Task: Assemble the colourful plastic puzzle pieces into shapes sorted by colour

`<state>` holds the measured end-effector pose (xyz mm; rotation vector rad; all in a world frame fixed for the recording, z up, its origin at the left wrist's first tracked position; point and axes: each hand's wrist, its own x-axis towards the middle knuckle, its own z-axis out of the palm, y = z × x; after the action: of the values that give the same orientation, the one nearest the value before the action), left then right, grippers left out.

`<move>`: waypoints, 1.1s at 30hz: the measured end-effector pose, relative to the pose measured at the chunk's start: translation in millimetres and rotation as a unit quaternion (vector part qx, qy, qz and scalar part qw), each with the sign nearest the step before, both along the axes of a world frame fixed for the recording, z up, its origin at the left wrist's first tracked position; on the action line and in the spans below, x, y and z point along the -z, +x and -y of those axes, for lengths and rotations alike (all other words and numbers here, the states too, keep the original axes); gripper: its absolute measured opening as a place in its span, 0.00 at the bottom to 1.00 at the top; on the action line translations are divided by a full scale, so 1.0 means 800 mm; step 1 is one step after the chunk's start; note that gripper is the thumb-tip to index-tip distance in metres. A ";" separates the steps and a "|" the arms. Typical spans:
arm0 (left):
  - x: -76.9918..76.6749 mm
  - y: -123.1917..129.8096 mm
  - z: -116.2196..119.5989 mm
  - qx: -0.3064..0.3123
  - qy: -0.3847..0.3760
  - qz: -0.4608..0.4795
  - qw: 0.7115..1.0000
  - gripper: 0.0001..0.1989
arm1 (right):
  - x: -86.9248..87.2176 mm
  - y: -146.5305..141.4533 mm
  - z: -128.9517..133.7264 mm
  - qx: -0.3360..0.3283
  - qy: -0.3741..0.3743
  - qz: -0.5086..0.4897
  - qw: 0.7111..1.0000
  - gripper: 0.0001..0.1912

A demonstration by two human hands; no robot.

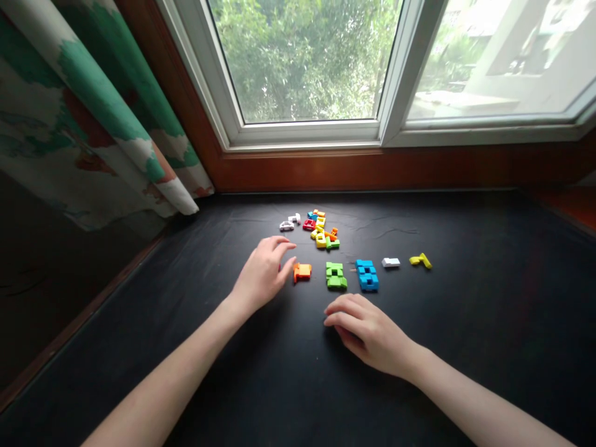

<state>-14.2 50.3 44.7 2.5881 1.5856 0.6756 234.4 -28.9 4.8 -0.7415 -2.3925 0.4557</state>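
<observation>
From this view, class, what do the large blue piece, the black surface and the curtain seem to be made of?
Large blue piece: probably smooth plastic, from its solid colour and cutouts. Black surface: perhaps dull vinyl or cloth, given its wrinkles. Curtain: likely matte printed fabric, from its soft folds.

I see a flat black surface (488, 329) filling most of the lower frame, creased faintly at centre right. Across its middle I make out a loose row, left to right: orange piece (304, 272), green piece (336, 282), blue piece (367, 270), small white piece (390, 263) and, at centre right, yellow piece (423, 260). Above the row, near the frame's centre, I have a mixed-colour cluster (318, 232), with two pale pieces (287, 226) just left of it.
</observation>
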 end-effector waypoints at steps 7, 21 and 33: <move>0.006 -0.012 -0.099 -0.094 -0.069 -0.076 0.990 0.20 | -0.006 0.001 0.001 -0.001 -0.025 0.005 1.000 0.13; 0.024 -0.022 -0.124 -0.102 -0.052 -0.072 0.991 0.08 | -0.005 0.001 -0.001 -0.007 -0.037 -0.001 0.999 0.12; -0.004 0.038 0.024 0.050 -0.170 0.271 0.946 0.08 | 0.005 0.001 0.002 0.161 -0.066 -0.128 0.976 0.08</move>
<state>16.2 31.1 47.9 1.9887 1.2524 0.9105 235.1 -30.1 1.1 -1.0420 -1.9733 0.5401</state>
